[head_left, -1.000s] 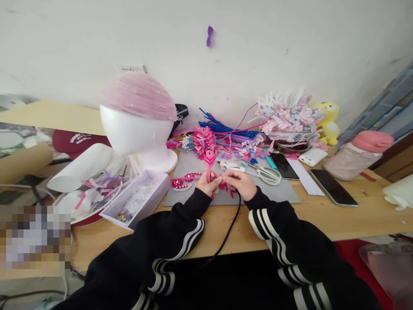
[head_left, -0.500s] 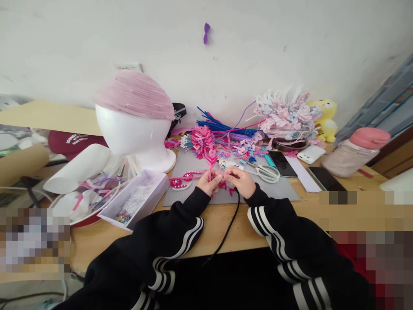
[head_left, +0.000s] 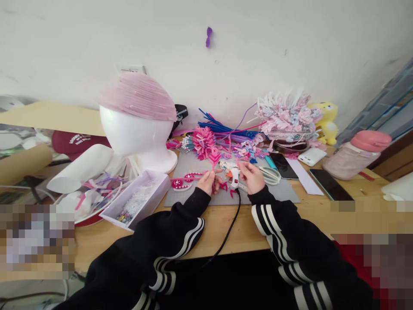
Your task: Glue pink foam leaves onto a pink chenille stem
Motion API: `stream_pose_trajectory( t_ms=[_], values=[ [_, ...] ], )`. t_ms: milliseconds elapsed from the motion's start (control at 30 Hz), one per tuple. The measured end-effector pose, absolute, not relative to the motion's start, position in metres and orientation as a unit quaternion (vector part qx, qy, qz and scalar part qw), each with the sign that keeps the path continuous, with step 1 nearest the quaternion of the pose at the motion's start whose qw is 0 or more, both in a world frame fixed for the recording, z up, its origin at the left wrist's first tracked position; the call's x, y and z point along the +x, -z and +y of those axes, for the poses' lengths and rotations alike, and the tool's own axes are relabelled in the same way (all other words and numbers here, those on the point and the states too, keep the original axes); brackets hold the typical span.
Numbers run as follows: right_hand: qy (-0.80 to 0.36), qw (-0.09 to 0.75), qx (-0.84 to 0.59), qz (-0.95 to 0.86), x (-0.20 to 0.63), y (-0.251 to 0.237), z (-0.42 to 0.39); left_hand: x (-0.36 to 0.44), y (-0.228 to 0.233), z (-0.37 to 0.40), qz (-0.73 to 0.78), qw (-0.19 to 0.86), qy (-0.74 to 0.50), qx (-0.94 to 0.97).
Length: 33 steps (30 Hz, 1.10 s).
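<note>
My left hand [head_left: 209, 181] pinches the stem of a pink pipe-cleaner piece [head_left: 214, 157], whose top is a small loop over stacked V shapes. To its right, my right hand [head_left: 252, 175] is closed with a small pink pipe-cleaner bit [head_left: 238, 164] at its fingertips. Between the hands a white glue gun [head_left: 235, 177] with an orange part lies on the grey mat [head_left: 284, 193], its black cord running toward me. Several bent dark-pink pieces [head_left: 231, 193] lie below it. Partly behind my right hand are the light-handled scissors [head_left: 273, 175].
A white foam head [head_left: 135, 133] wearing a pink cap stands at left, behind a box of beads [head_left: 150, 178]. Pink pipe-cleaner bundles [head_left: 204, 141] and blue stems [head_left: 222, 125] lie at the back. A flowered headpiece [head_left: 290, 116], phones [head_left: 331, 184] and a pink-lidded bottle [head_left: 358, 153] are at right.
My hands have moved apart, the right one going right with a small pink bit. The glue gun between them is now more visible. The view has shifted slightly.
</note>
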State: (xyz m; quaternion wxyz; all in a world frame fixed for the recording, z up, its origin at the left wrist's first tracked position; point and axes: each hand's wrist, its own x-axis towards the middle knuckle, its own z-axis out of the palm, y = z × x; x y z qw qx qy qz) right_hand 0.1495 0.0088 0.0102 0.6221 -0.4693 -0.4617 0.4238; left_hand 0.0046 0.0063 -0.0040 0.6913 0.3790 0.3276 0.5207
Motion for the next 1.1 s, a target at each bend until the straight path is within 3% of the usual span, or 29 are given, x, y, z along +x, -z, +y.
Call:
stream_pose_trajectory(
  t_ms=[167,533,667,767,900,1100],
  values=[
    [-0.430,0.506,-0.437,-0.606,0.136,-0.013,-0.002,0.001,0.006,0.004,0.343,0.704,-0.492,0.380],
    [-0.433,0.463,-0.442,-0.634,0.131,-0.008,-0.002,0.006,0.021,0.012,0.302,0.701,-0.505,0.403],
    [-0.338,0.435,-0.547,-0.630,0.141,-0.011,0.001,0.006,0.021,0.011,0.298,0.690,-0.523,0.403],
    [-0.186,0.328,-0.676,-0.634,0.158,-0.012,0.008,0.004,0.019,0.011,0.295,0.688,-0.543,0.379],
    [-0.163,0.131,-0.729,-0.652,0.169,-0.008,0.016,-0.001,0.018,0.013,0.331,0.702,-0.536,0.332],
    [-0.186,0.118,-0.719,-0.659,0.165,-0.005,0.018,-0.001,0.012,0.016,0.382,0.732,-0.499,0.262]
  ],
)
